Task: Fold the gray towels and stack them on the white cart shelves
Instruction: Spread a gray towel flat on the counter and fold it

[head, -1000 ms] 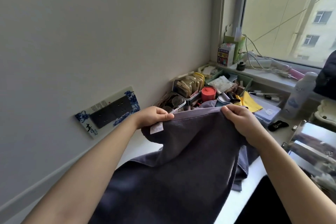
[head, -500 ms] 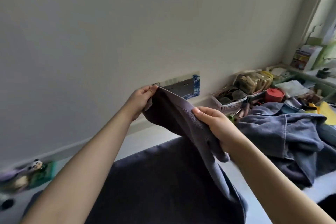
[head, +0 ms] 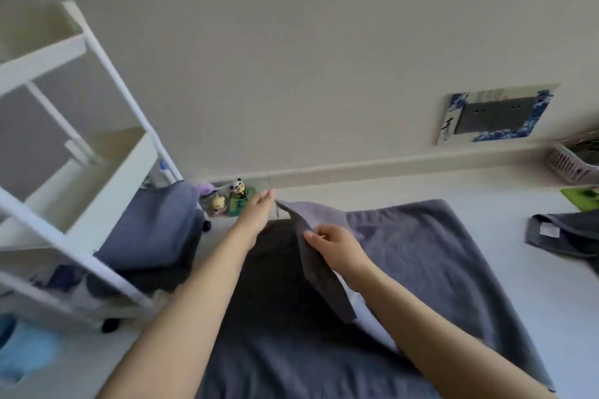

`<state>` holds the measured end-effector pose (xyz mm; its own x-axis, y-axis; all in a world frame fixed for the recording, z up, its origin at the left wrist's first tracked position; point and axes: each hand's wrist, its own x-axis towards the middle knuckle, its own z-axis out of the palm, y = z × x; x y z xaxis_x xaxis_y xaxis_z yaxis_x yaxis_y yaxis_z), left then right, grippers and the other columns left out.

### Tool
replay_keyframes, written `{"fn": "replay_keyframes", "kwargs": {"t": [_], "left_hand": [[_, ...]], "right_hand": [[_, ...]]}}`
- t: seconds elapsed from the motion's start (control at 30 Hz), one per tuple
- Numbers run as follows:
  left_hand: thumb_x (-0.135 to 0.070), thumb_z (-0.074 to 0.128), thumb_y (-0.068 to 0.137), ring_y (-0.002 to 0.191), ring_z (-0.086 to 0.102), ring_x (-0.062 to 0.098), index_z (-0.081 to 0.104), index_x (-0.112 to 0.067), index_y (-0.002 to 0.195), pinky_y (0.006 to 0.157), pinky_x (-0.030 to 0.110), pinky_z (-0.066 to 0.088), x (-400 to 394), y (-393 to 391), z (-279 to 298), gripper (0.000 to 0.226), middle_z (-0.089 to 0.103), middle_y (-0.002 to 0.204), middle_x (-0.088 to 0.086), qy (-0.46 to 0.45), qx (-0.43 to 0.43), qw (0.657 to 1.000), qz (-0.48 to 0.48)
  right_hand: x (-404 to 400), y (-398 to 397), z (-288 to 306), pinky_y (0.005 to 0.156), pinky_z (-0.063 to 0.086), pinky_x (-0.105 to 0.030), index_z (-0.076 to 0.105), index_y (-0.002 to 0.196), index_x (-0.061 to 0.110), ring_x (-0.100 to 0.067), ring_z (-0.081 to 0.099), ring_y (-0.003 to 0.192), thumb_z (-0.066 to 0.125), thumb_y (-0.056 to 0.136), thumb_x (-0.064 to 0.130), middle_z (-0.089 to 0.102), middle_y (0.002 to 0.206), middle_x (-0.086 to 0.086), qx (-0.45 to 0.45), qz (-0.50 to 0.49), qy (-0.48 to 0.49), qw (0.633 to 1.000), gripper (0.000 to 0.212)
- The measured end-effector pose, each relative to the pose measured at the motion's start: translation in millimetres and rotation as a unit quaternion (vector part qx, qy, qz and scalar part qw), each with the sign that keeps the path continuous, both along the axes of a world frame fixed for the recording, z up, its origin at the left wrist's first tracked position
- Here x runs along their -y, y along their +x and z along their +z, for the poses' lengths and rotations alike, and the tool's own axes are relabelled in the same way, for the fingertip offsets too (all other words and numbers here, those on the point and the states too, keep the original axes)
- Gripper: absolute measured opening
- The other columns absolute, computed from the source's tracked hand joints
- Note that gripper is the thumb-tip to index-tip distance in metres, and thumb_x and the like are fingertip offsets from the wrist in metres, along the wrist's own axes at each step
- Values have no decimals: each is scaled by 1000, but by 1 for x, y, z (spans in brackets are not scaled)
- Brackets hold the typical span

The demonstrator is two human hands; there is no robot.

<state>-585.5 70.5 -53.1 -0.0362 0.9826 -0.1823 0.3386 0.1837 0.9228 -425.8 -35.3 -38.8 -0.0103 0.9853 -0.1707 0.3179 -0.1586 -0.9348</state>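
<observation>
Two hands pinch one gray towel (head: 421, 256) spread on the desk (head: 518, 285), left hand (head: 257, 209) at its far corner, right hand (head: 334, 244) on the raised edge, while the white cart (head: 97, 168) holds one folded towel stack (head: 152, 223).

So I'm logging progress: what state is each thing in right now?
Gray towel: spread flat, edge lifted.
Left hand: holds towel's far corner.
Right hand: pinches lifted edge.
White cart: folded towels on shelf.
Other towel: crumpled, unfolded.
</observation>
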Motion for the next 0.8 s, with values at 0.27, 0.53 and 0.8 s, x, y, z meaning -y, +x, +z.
{"fn": "replay_keyframes", "kwargs": {"t": [0.27,0.53,0.8], "left_hand": [[-42,34,100,112,57,20,66,-16,106,96,31,45,105,-104,-122,42,60,126,8,-229,100,962,107],[-46,17,101,129,43,22,66,-5,113,113,34,26,130,-130,-135,65,54,130,12,-232,342,902,127],[-37,44,98,106,62,26,64,-5,106,102,39,43,131,-149,-147,38,67,111,18,-226,222,941,116]], "right_hand": [[-1,-98,-62,61,36,-29,51,65,10,-22,53,67,53,94,26,52,60,-2,122,19,-52,991,33],[8,-150,-19,51,36,-13,57,82,9,-3,52,61,51,95,25,57,65,8,54,-43,73,995,21],[16,-157,-105,68,52,-27,62,113,3,-22,65,78,40,99,15,68,97,-13,-3,102,-246,964,29]]}}
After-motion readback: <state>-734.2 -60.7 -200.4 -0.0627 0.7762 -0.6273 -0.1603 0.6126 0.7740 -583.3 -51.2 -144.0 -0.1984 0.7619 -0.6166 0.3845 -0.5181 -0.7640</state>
